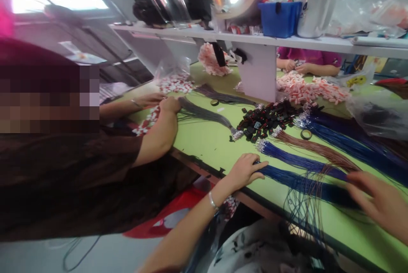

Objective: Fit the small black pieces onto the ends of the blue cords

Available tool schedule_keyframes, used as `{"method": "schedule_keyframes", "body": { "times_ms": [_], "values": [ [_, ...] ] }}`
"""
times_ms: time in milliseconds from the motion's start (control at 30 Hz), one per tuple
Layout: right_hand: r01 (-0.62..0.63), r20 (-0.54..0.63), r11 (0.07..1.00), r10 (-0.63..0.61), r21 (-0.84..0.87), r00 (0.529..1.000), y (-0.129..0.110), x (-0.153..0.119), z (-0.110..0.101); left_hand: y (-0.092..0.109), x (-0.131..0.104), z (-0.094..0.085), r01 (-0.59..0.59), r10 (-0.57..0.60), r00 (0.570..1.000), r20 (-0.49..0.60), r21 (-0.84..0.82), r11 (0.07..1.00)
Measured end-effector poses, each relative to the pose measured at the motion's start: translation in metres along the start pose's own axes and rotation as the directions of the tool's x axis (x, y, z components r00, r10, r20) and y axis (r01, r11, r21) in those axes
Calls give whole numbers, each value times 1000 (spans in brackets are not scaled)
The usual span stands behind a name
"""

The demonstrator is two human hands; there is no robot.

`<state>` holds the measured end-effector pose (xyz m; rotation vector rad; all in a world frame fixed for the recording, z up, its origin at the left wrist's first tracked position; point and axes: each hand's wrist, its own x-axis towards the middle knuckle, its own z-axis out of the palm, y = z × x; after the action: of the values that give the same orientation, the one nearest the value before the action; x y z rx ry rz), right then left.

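Observation:
My left hand point(245, 170) is closed around the left end of a dark blue wire bundle point(293, 178) near the table's front edge. Over the right stretch of these wires, my right hand point(379, 200) has its fingers apart, slightly blurred; whether it touches them is hard to tell. Loose brown and blue wires point(307, 209) cross the bundle and hang over the edge. Just behind lie a second blue bundle point(293, 158) with silvery terminals and a brown wire bundle point(318, 147). A heap of small black connectors point(266, 120) sits beyond.
A co-worker's hands point(168, 103) are at a grey wire bundle point(207, 115) on the left. Tape rolls point(306, 134) lie on the green table point(197, 141). Pink-white pieces point(306, 88) are heaped under a shelf point(287, 41) carrying a blue bin point(280, 20) and a white jug point(318, 5).

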<state>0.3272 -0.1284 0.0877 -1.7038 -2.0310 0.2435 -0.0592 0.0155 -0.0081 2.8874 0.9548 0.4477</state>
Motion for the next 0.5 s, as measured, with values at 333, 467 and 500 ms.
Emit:
{"method": "schedule_keyframes", "body": {
  "times_ms": [333,467,500],
  "values": [
    [165,365,944,-53,-284,930,-82,146,132,11,-8,2,97,-107,986,-127,-80,992],
    [114,276,962,-43,-249,960,-73,150,148,12,-10,1,95,-105,988,-112,-90,991],
    [103,253,966,-42,-236,967,-71,149,151,12,-10,1,95,-105,988,-112,-96,991]
  ]
}}
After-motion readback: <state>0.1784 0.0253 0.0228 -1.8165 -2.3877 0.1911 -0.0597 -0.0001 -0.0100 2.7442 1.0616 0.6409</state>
